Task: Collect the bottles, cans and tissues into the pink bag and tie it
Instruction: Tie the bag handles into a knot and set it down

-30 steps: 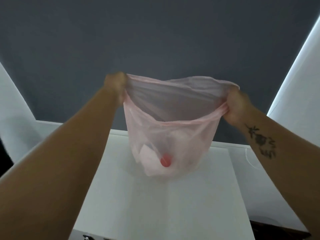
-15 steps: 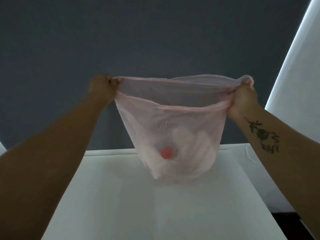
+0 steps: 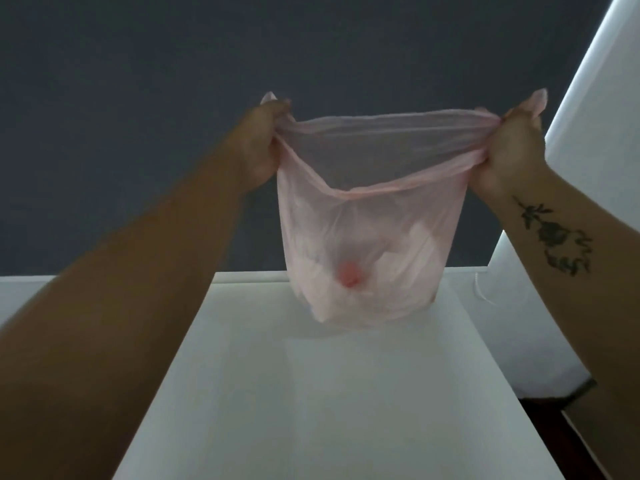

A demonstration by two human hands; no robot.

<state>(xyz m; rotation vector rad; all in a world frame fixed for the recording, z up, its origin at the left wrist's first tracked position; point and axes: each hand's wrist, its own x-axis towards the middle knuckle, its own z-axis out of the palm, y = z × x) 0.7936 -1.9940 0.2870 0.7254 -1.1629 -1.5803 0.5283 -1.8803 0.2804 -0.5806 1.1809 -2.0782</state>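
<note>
The pink bag (image 3: 367, 237) hangs in mid-air over the far part of the white desk (image 3: 346, 403), its mouth pulled wide and taut between two hands. Through the thin plastic a small red round thing (image 3: 349, 275) shows low in the bag, among pale crumpled tissues (image 3: 408, 261); what else lies in there is too blurred to tell. The bag's bottom sits close above the desk, and whether it touches cannot be told.

The left grip (image 3: 261, 143) is closed on the bunched rim at the bag's left corner, a tip of plastic sticking up past the knuckles. The right grip (image 3: 509, 150) is closed the same way on the right corner, with another pink tip standing above it. Both arms reach forward and up; the right forearm bears a dark flower tattoo (image 3: 554, 240).

Behind the bag stands a dark grey wall (image 3: 207, 98). A white panel (image 3: 606, 116) rises at the right, and a thin white cord (image 3: 481, 289) hangs near the desk's far right corner.
</note>
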